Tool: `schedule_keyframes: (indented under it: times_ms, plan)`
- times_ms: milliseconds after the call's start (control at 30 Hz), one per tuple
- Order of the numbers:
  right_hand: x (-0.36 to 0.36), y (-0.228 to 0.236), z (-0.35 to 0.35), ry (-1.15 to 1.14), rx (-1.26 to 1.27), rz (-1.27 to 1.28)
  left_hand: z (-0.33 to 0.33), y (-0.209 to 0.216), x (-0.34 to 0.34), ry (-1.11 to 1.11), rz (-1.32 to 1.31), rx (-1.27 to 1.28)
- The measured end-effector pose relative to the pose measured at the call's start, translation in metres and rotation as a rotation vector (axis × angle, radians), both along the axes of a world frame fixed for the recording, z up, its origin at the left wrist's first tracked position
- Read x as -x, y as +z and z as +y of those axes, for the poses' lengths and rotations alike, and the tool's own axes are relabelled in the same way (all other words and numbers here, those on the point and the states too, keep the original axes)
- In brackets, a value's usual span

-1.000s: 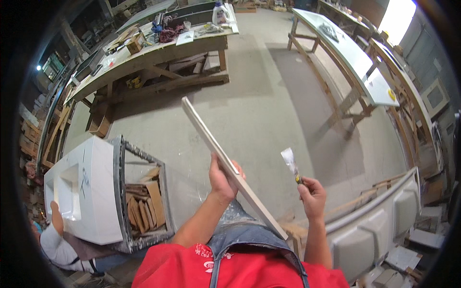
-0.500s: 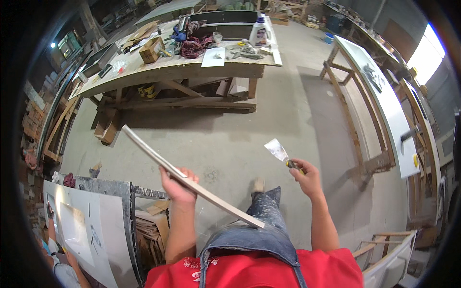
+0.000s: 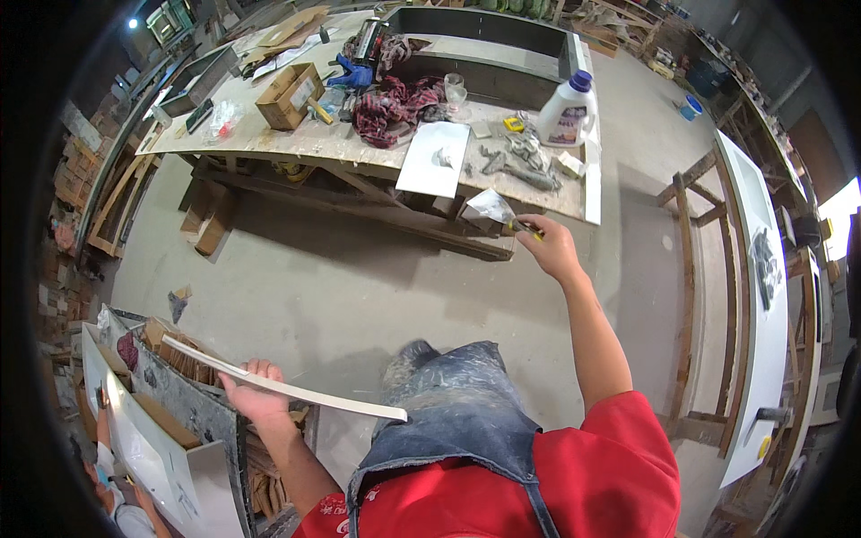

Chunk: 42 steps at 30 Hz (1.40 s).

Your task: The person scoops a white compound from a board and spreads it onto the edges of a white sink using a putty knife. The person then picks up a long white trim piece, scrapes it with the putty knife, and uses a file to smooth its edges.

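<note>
My left hand (image 3: 258, 394) is closed around a long, narrow pale strip (image 3: 314, 394), held low at the left in front of the apron; its near end reaches the apron. In my right hand (image 3: 552, 244) is a putty knife (image 3: 491, 206), gripped by its dark and yellow handle, with the wide blade pointing up and left. The blade is just short of the workbench's front edge, below a white sheet (image 3: 434, 160) that overhangs that edge. Smears of grey material mark the sheet.
On the workbench (image 3: 359, 151) stand a white bottle with a purple cap (image 3: 569, 109), a cardboard box (image 3: 289, 95), dark red rags (image 3: 395, 109) and grey gloves (image 3: 529, 170). A long white panel (image 3: 758, 296) rests on a wooden frame at right. Another person (image 3: 121, 498) works at lower left.
I have moved closer to the workbench. My right hand with the putty knife has reached forward toward its edge, while my left hand has lowered and shifted left with the strip.
</note>
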State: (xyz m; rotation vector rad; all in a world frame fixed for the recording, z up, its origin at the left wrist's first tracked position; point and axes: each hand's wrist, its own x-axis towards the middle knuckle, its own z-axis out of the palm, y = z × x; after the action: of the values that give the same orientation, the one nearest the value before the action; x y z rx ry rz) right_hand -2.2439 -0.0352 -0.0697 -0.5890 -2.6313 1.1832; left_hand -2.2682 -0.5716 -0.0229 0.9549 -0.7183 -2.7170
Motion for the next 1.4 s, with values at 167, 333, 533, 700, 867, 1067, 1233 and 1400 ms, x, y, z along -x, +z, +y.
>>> schedule_keyframes:
  times_ms: [167, 333, 533, 700, 867, 1067, 1233, 1400]
  plan:
    - [0.115, -0.023, 0.043, 0.119, -0.105, -0.054, 0.021, -0.034, 0.088, -0.003, 0.048, -0.053]
    - [0.185, -0.052, 0.074, 0.189, -0.156, -0.126, 0.067, -0.036, 0.161, -0.104, 0.028, -0.096]
    - [0.233, -0.094, 0.095, 0.298, -0.157, -0.125, 0.107, -0.020, 0.211, -0.091, -0.027, -0.010]
    - [0.254, -0.091, 0.090, 0.404, -0.308, -0.268, 0.120, -0.034, 0.206, -0.116, 0.048, -0.088]
    - [0.275, -0.074, 0.095, 0.511, -0.451, -0.416, 0.167, -0.034, 0.198, -0.062, -0.024, -0.105]
    - [0.282, -0.024, 0.095, 0.692, -0.483, -0.342, 0.211, -0.012, 0.174, 0.104, -0.093, 0.015]
    - [0.259, 0.077, 0.088, 0.595, 0.366, -0.164, 0.235, 0.018, 0.176, 0.196, -0.109, 0.032]
    - [0.254, 0.114, 0.048, 0.764, 1.052, -0.380, 0.236, 0.035, 0.189, 0.168, 0.016, -0.018]
